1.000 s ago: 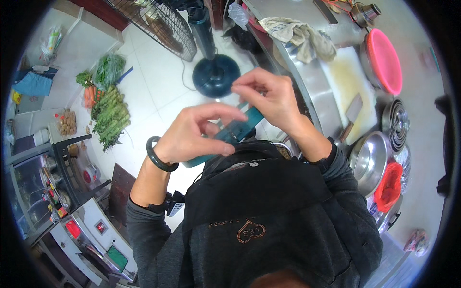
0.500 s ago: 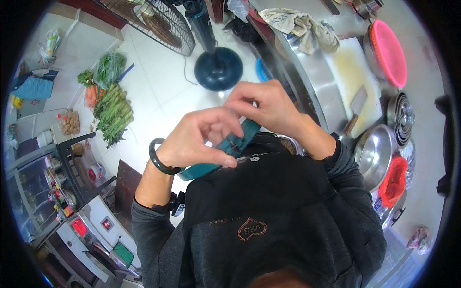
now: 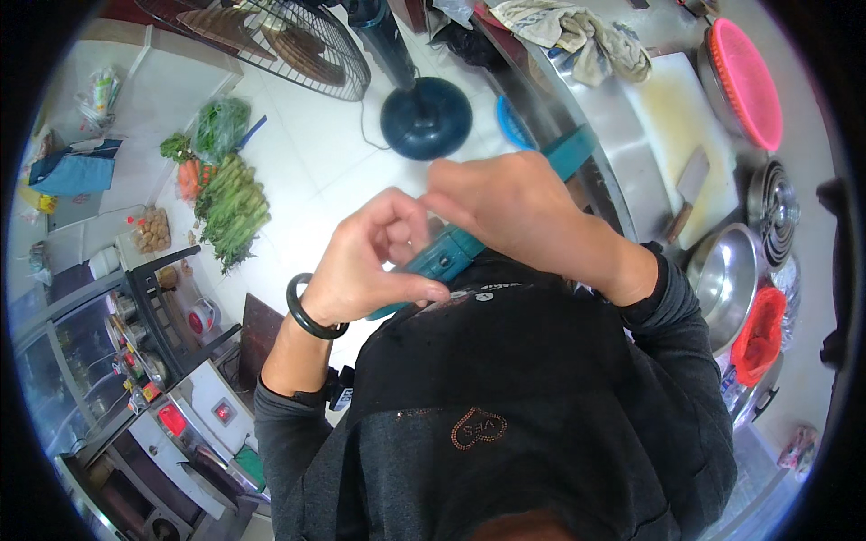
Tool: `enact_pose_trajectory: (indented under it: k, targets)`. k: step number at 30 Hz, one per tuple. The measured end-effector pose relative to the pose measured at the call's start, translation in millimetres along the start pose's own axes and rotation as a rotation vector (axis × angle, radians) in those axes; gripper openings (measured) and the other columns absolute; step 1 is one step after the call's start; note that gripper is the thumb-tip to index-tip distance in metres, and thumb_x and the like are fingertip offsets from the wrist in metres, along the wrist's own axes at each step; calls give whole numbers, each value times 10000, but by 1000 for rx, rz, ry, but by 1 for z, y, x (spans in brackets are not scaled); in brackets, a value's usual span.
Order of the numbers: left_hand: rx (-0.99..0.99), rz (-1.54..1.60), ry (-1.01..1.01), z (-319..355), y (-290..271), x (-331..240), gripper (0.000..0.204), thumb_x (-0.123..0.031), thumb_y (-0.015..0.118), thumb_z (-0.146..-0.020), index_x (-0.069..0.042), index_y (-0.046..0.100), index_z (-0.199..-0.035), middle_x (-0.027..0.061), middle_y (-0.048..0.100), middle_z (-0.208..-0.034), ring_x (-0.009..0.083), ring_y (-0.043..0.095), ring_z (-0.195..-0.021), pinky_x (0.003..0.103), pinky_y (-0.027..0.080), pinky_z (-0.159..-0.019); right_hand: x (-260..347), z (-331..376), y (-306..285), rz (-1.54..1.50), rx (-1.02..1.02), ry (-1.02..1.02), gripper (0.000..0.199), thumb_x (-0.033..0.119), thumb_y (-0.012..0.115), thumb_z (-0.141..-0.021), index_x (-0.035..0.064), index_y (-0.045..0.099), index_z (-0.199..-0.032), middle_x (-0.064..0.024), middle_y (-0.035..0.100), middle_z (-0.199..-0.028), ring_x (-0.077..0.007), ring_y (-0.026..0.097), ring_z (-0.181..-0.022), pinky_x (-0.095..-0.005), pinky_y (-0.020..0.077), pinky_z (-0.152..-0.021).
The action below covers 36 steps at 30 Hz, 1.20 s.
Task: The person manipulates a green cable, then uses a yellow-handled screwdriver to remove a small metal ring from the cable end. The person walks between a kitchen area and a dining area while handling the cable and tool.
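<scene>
I'm seeing both hands working a teal strap (image 3: 451,257) at chest height: left hand (image 3: 374,261) grip pinching its lower end, right hand (image 3: 514,212) closing over the upper part (fastening looks unfinished).

Two bare hands are gripping a teal strap just above a black apron.

The left hand (image 3: 379,261), wearing a dark bangle (image 3: 307,311) at the wrist, is pinching the lower end of the teal strap (image 3: 451,257) between thumb and fingers, while the right hand (image 3: 519,212) is closing over its middle, the strap's far end sticking out beyond the knuckles. Below them the black apron (image 3: 505,379) is covering a grey sweater. On the white floor a standing fan's round base (image 3: 426,117) is sitting near a pile of green vegetables (image 3: 230,203). To the right, a steel counter is carrying a white cutting board (image 3: 672,117) with a cleaver (image 3: 687,185), a pink basket (image 3: 744,81) and a steel bowl (image 3: 726,275).
</scene>
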<state>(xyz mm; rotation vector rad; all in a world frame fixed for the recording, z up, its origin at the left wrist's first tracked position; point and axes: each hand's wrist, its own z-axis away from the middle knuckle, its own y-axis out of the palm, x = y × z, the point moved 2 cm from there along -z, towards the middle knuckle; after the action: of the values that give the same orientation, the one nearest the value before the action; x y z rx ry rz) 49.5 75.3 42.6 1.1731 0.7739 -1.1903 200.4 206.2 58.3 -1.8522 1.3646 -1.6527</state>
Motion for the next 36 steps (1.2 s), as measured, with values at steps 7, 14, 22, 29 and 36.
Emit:
enact_pose_trajectory:
  k: [7, 14, 22, 29, 36]
  targets:
    - [-134, 13, 6, 6, 16, 5, 372, 62, 836, -736, 8, 566, -986, 48, 639, -924, 121, 667, -828, 243, 562, -702, -11, 9, 13, -58, -95, 8, 198, 235, 672, -902, 66, 612, -820, -113, 629, -639, -301, 671, -612, -363, 497, -505]
    - [-129, 113, -30, -2, 24, 0, 351, 86, 807, -757, 15, 551, -986, 92, 649, -915, 143, 681, -731, 250, 560, -628, -10, 12, 14, -57, -95, 28, 194, 236, 659, -904, 65, 588, -844, -101, 637, -636, -291, 678, -604, -369, 504, -498]
    - [-152, -50, -34, 2, 29, 15, 383, 86, 768, -796, 19, 531, -1089, 64, 612, -1003, 138, 659, -898, 264, 568, -756, -11, 19, 18, 86, 20, 31, 170, 218, 641, -912, 74, 568, -856, -86, 657, -668, -272, 684, -607, -364, 503, -484]
    - [-86, 203, -117, 12, 25, 20, 227, 30, 631, -927, 3, 539, -1132, 115, 640, -1069, 211, 700, -986, 295, 571, -866, -19, 22, 23, 52, -74, -35, 197, 234, 670, -909, 79, 564, -849, -80, 621, -616, -266, 658, -562, -342, 473, -456]
    - [-169, 49, -54, 9, 27, 20, 285, 20, 632, -933, 75, 583, -1208, 164, 634, -1149, 234, 711, -946, 313, 591, -837, -19, 16, 19, -24, 10, 79, 175, 198, 709, -879, 75, 594, -833, -119, 596, -640, -341, 614, -595, -398, 460, -506]
